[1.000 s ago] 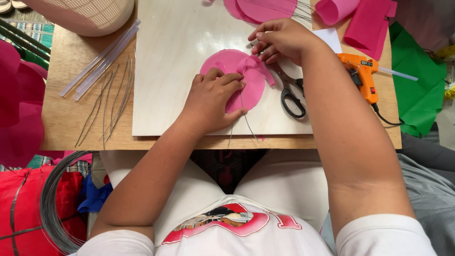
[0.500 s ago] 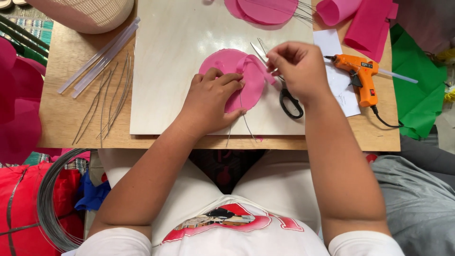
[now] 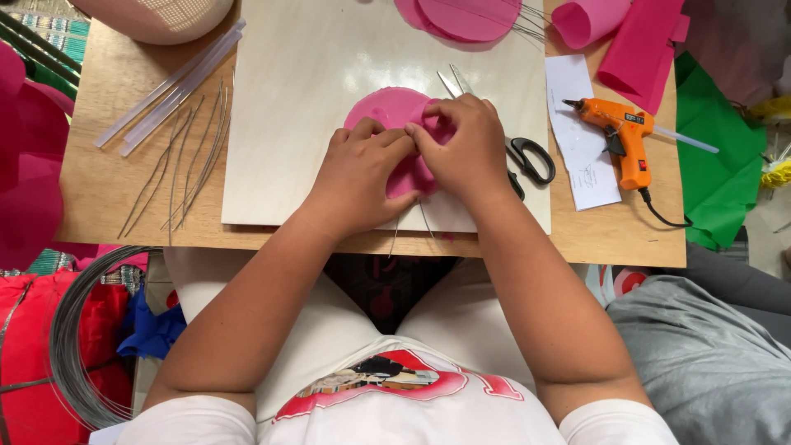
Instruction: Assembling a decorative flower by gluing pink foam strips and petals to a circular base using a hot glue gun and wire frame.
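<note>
Both hands sit together on a round pink paper piece (image 3: 387, 111) in the middle of the pale board (image 3: 288, 99): the left hand (image 3: 362, 165) lies curled over its lower part, fingers pressing it down, and the right hand (image 3: 465, 148) is closed in a pinch on the paper's right edge, the two hands touching. Two thin wires (image 3: 410, 227) stick out from under the paper toward the person. Scissors (image 3: 515, 148) lie just beside the right hand, and an orange glue gun (image 3: 622, 140) rests farther right on a white sheet (image 3: 577, 91), with clear glue sticks (image 3: 169, 86) and loose wires (image 3: 177, 165) off to the left.
</note>
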